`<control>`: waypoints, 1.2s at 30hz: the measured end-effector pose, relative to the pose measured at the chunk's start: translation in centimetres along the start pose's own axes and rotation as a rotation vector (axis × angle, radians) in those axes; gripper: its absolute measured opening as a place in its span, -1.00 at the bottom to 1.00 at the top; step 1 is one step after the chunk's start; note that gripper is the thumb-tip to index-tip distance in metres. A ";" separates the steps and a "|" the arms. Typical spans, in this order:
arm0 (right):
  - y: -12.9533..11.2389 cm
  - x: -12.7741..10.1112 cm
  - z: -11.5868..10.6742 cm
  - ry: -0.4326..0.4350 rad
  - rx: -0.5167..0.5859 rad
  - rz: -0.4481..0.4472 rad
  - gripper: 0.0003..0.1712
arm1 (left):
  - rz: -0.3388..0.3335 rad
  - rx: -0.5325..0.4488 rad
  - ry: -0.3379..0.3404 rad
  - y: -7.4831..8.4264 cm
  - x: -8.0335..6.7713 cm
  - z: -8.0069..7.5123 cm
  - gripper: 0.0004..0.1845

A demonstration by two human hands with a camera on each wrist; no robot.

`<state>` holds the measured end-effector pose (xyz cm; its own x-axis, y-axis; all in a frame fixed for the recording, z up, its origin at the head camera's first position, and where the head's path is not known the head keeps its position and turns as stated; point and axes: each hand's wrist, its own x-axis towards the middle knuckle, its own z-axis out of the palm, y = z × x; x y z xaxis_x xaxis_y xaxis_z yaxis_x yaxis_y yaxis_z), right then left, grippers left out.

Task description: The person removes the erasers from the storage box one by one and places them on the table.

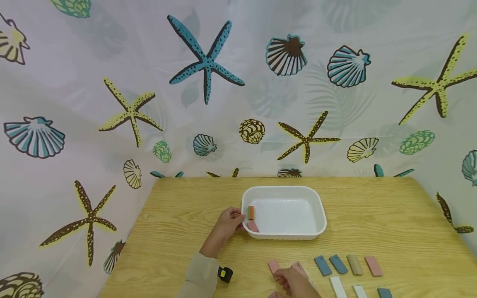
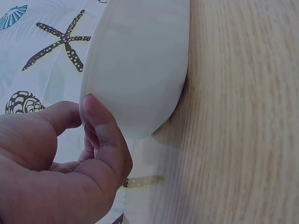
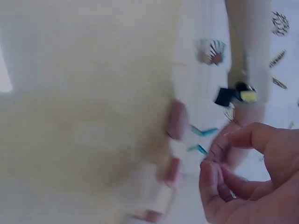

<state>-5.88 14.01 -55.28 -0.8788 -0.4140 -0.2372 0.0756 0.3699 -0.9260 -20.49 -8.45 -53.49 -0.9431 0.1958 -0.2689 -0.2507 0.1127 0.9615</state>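
Note:
My left hand (image 1: pixel 226 225) grips the left rim of a white rectangular basin (image 1: pixel 287 237), thumb on one side of the wall and fingers on the other. Inside the basin's left end lie a green-and-orange block (image 1: pixel 251 212) and a pink block (image 1: pixel 253 226). My right hand (image 1: pixel 296 283) is low over the table's near part, by a flat pink block (image 1: pixel 274 267) and another pink block (image 1: pixel 299 268) it partly covers. In the blurred right wrist view, the right hand's fingers (image 3: pixel 212 179) are loosely bent, thumb apart, with nothing visible between them.
Right of my right hand lie blue blocks (image 1: pixel 322 265), a tan block (image 1: pixel 354 265), a pink block (image 1: pixel 374 266) and white blocks (image 1: pixel 338 286). A small black device (image 1: pixel 225 274) with a yellow patch sits by the left sleeve. Patterned cloth (image 1: pixel 223 124) hangs behind the wooden table (image 1: pixel 186 203).

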 end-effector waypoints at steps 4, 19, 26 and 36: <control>-5.4 -0.2 -2.2 0.184 -0.196 -0.174 -0.73 | -0.015 0.005 0.002 0.0 0.1 0.0 -0.67; -7.2 9.6 -5.9 0.310 -0.285 -0.061 -0.75 | 0.004 0.002 0.010 0.1 -0.4 0.2 -0.74; -6.4 12.4 -4.7 0.161 -0.326 0.064 -0.77 | 0.000 0.002 0.009 0.3 -0.4 0.1 -0.74; -6.4 14.4 -3.0 0.121 -0.348 0.087 -0.74 | 0.011 -0.003 -0.011 0.8 -0.7 0.1 -0.69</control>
<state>-20.45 8.19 -51.86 -0.9272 -0.2750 -0.2545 0.0059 0.6684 -0.7438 -19.98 -8.45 -52.49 -0.9433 0.2080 -0.2587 -0.2407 0.1078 0.9646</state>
